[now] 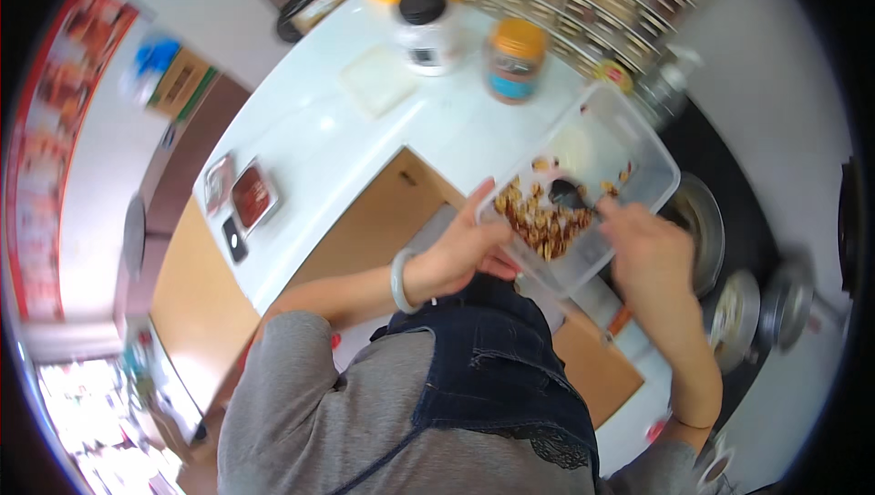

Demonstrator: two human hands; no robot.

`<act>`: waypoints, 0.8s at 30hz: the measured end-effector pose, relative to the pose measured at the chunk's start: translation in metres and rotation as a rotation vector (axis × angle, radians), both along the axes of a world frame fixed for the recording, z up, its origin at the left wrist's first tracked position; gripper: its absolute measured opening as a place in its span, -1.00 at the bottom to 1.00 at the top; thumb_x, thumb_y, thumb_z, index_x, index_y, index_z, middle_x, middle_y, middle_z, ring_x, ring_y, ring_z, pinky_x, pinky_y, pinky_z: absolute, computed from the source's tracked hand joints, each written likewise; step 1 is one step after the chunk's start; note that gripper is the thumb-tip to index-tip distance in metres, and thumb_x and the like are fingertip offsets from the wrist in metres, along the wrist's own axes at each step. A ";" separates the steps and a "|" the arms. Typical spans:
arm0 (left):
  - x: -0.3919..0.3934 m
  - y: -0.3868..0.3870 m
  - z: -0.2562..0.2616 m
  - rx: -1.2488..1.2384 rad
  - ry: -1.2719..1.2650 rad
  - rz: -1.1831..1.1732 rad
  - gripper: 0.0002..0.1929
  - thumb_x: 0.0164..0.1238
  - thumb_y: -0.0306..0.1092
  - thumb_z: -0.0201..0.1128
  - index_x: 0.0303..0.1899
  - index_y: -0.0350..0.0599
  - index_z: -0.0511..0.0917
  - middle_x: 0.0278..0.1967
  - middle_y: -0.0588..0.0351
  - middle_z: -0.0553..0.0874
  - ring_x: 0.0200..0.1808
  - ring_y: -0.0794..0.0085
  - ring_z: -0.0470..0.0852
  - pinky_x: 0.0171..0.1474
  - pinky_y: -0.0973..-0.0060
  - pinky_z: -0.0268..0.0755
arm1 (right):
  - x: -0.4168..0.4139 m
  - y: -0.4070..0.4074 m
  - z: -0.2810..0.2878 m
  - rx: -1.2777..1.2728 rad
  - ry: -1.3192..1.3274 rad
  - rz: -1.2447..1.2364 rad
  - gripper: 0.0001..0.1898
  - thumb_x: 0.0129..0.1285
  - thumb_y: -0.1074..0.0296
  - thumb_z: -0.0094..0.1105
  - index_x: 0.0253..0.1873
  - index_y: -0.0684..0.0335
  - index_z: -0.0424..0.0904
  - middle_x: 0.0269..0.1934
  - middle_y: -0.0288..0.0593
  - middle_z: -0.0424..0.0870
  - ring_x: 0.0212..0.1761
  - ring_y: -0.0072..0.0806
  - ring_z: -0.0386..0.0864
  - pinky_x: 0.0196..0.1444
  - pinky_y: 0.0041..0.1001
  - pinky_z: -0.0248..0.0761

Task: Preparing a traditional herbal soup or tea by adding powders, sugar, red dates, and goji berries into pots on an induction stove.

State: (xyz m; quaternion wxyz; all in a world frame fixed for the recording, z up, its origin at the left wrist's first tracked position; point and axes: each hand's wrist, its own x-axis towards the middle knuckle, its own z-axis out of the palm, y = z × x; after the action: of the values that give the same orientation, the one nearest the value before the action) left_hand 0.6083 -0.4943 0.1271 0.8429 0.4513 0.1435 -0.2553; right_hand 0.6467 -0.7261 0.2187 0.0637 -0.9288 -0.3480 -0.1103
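My left hand grips the near left end of a clear plastic tub, thumb along its rim. Brown and yellowish food pieces lie gathered at that end, with a few scattered farther off. Inside the tub, my right hand, somewhat blurred, holds a dark spoon whose bowl is at the edge of the pieces. The tub is tilted over the counter's inner edge, in front of my body.
On the white counter stand a jar with an orange lid, a white bottle with a black lid and a tray of red food. At right, metal pans rest on a black surface. An open drawer or cabinet lies below.
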 end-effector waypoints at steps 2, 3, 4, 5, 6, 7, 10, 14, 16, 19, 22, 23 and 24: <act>-0.030 0.046 -0.002 -0.003 0.063 0.134 -0.16 0.24 -0.48 0.11 0.45 0.16 -0.20 -0.06 -0.09 0.57 -0.41 0.25 0.69 -0.37 0.39 0.65 | 0.010 0.081 -0.016 -0.137 0.078 0.156 -0.66 0.13 0.22 0.24 -0.03 0.25 0.55 -0.29 -0.19 0.61 -0.26 -0.31 0.62 -0.26 -0.33 0.47; -0.040 0.074 -0.004 0.010 0.067 0.179 -0.18 0.22 -0.49 0.12 0.44 0.16 -0.16 -0.06 -0.08 0.58 -0.41 0.26 0.69 -0.37 0.39 0.66 | 0.017 0.119 -0.018 -0.045 -0.011 0.295 -0.61 0.12 0.17 0.27 0.00 0.25 0.52 -0.27 -0.18 0.60 -0.21 -0.32 0.60 -0.19 -0.28 0.45; -0.053 0.100 -0.010 -0.006 0.064 0.240 -0.18 0.22 -0.49 0.12 0.44 0.16 -0.16 -0.06 -0.08 0.58 -0.41 0.26 0.69 -0.37 0.39 0.66 | 0.025 0.155 -0.016 0.069 -0.099 0.395 -0.63 0.12 0.19 0.27 -0.02 0.25 0.53 -0.29 -0.18 0.59 -0.24 -0.31 0.59 -0.22 -0.29 0.44; -0.065 0.125 -0.020 -0.012 0.109 0.386 -0.21 0.21 -0.51 0.10 0.42 0.16 -0.12 -0.06 -0.10 0.58 -0.39 0.24 0.70 -0.37 0.39 0.66 | 0.036 0.189 -0.016 0.186 -0.177 0.491 -0.65 0.13 0.20 0.28 -0.04 0.25 0.53 -0.30 -0.17 0.59 -0.27 -0.29 0.58 -0.25 -0.30 0.43; -0.079 0.152 -0.031 -0.015 0.161 0.532 -0.24 0.20 -0.52 0.09 0.40 0.15 -0.07 -0.07 -0.11 0.58 -0.38 0.23 0.71 -0.37 0.40 0.66 | 0.046 0.218 -0.020 0.182 -0.167 0.548 -0.65 0.13 0.20 0.28 -0.04 0.25 0.53 -0.30 -0.17 0.59 -0.27 -0.29 0.58 -0.25 -0.30 0.43; -0.088 0.181 -0.050 -0.029 0.168 0.638 -0.28 0.21 -0.53 0.06 0.38 0.12 -0.05 -0.08 -0.13 0.59 -0.35 0.20 0.73 -0.39 0.39 0.66 | 0.057 0.247 -0.028 0.317 -0.080 0.506 -0.69 0.14 0.23 0.28 -0.07 0.26 0.54 -0.31 -0.16 0.58 -0.29 -0.27 0.57 -0.26 -0.31 0.42; -0.089 0.252 -0.102 0.006 0.084 0.914 -0.33 0.26 -0.51 0.02 0.34 0.07 -0.09 -0.07 -0.16 0.57 -0.34 0.19 0.72 -0.41 0.36 0.65 | 0.108 0.330 -0.092 0.516 0.272 0.356 -0.83 0.20 0.33 0.23 -0.18 0.26 0.54 -0.36 -0.15 0.54 -0.31 -0.20 0.56 -0.28 -0.33 0.40; -0.041 0.323 -0.140 0.012 0.110 1.067 -0.33 0.25 -0.50 0.05 0.30 0.05 -0.12 -0.09 -0.12 0.50 -0.30 0.10 0.68 -0.30 0.25 0.62 | 0.181 0.415 -0.242 0.192 0.178 0.268 -0.83 0.23 0.34 0.19 -0.16 0.29 0.52 -0.26 -0.10 0.54 -0.19 -0.16 0.55 -0.26 -0.30 0.45; -0.027 0.347 -0.155 -0.054 0.146 1.155 -0.35 0.24 -0.49 0.08 0.27 0.01 -0.11 -0.09 -0.10 0.43 -0.28 0.05 0.67 -0.27 0.20 0.62 | 0.182 0.456 -0.275 0.032 0.132 0.276 -0.81 0.24 0.34 0.17 -0.12 0.29 0.52 -0.21 -0.09 0.54 -0.14 -0.15 0.55 -0.25 -0.28 0.48; -0.015 0.363 -0.162 -0.078 0.198 1.203 -0.52 0.27 -0.41 0.12 0.15 0.03 0.12 -0.12 -0.10 0.51 -0.21 0.01 0.68 -0.17 0.11 0.61 | 0.174 0.488 -0.305 -0.215 0.151 0.112 -0.78 0.24 0.35 0.13 -0.07 0.32 0.48 -0.12 -0.06 0.52 -0.08 -0.12 0.53 -0.17 -0.19 0.51; -0.027 0.373 -0.168 -0.148 0.241 1.088 -0.38 0.30 -0.06 0.26 0.20 -0.03 0.07 0.06 -0.22 0.37 -0.12 -0.04 0.65 -0.15 0.09 0.60 | 0.187 0.501 -0.328 -0.189 0.132 -0.001 -0.78 0.21 0.38 0.12 -0.08 0.32 0.45 -0.11 -0.05 0.52 -0.07 -0.13 0.54 -0.12 -0.12 0.49; -0.038 0.373 -0.162 -0.156 0.249 1.022 -0.30 0.30 0.09 0.23 0.25 -0.05 0.06 0.20 -0.29 0.22 -0.07 -0.07 0.63 -0.16 0.13 0.60 | 0.190 0.503 -0.328 -0.205 0.182 -0.033 -0.79 0.19 0.39 0.11 -0.11 0.33 0.45 -0.12 -0.02 0.51 -0.06 -0.12 0.54 -0.12 -0.14 0.50; -0.053 0.365 -0.147 -0.206 0.319 0.948 -0.33 0.32 0.09 0.20 0.25 -0.09 0.13 0.15 -0.26 0.32 -0.10 0.00 0.66 -0.18 0.20 0.60 | 0.192 0.502 -0.323 -0.222 0.229 -0.076 -0.80 0.17 0.41 0.11 -0.13 0.33 0.45 -0.12 0.00 0.50 -0.05 -0.10 0.54 -0.12 -0.16 0.50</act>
State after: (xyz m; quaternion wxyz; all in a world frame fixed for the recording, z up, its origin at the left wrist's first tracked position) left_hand 0.5551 -0.1289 -0.0198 0.8738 0.2063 0.4336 0.0766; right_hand 0.8392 -0.2237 -0.1039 -0.0044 -0.9490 -0.3134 0.0331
